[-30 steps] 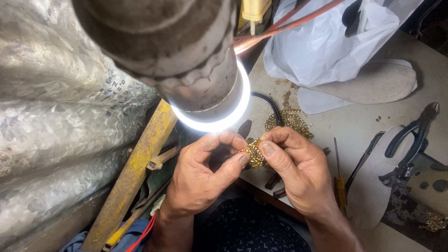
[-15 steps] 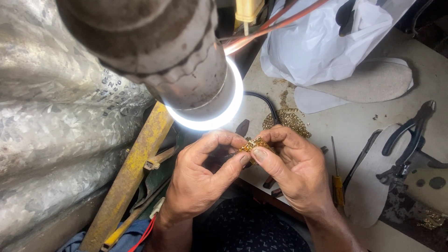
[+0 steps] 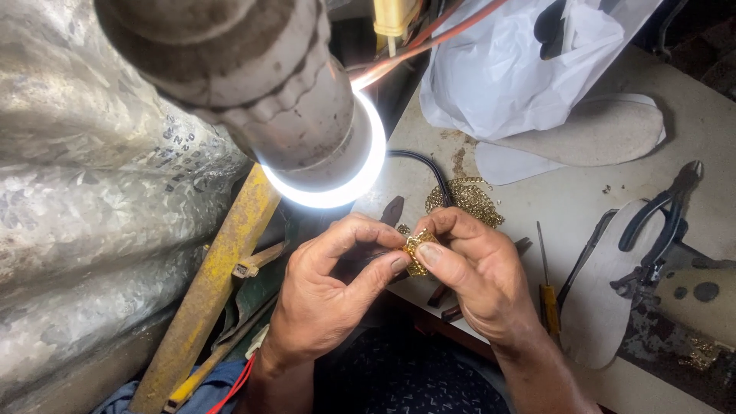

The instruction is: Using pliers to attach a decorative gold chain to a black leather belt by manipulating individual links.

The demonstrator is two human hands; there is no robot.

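Hands meet under the ring lamp point(image 3: 337, 192): left hand point(image 3: 326, 295) and right hand point(image 3: 475, 272) both pinch a small gold ornament point(image 3: 416, 249), apparently filigree, above the bench edge point(image 3: 537, 192), near loose gold chain point(image 3: 468, 199).

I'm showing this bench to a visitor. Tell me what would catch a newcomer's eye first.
First, the glowing ring lamp at top centre, its grey housing looming toward the camera. Just below it, the left hand and right hand pinch a small gold ornament between their fingers. Behind them a heap of gold chain lies on the worktable, with black pliers at right.
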